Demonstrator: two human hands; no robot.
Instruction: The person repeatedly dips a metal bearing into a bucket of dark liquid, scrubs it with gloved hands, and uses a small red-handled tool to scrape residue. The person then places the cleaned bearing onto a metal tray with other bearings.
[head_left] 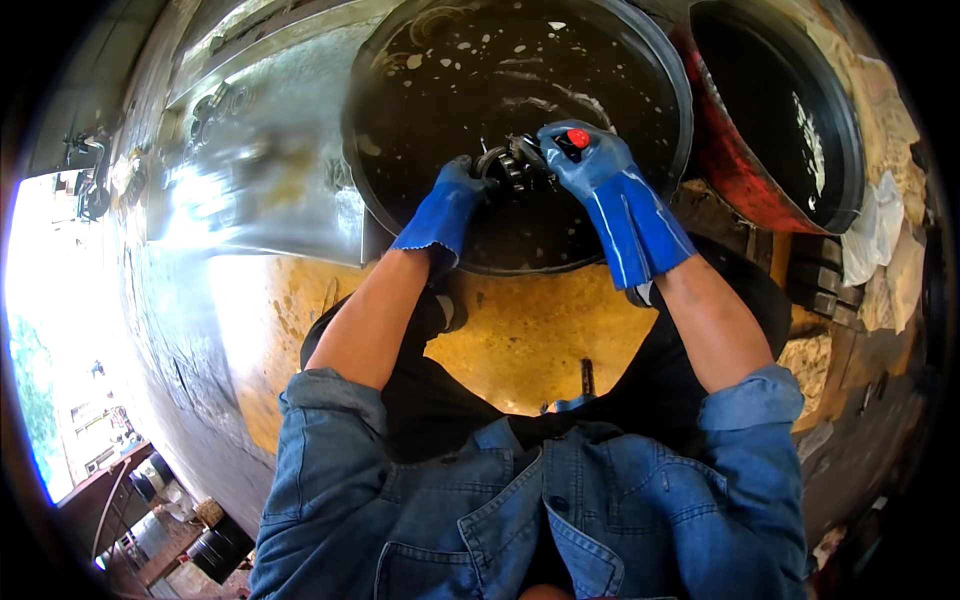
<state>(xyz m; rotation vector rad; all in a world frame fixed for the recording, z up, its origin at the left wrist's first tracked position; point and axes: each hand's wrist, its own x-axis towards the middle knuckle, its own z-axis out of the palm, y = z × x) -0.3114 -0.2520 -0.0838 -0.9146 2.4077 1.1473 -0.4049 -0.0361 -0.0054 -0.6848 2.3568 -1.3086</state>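
Both my hands wear long blue rubber gloves and work over a wide black tub (356, 160) of dark liquid. My left hand (466, 180) is closed on the left side of a dark, wet metal part (512, 172), which looks like a toothed gear with a ring. On the part's right side is my right hand (588, 160), its fingers wrapped round a tool with a rounded red end (578, 138). The rest of that tool is hidden by the glove and the part, so its kind does not show.
Right of the tub stands a red-sided round container (725, 150) with dark liquid. A shiny metal tray (290, 190) lies to the left, dark parts at its far end. Below the tub is a stained yellow board (540, 330). A clear plastic bag (875, 235) lies at the right.
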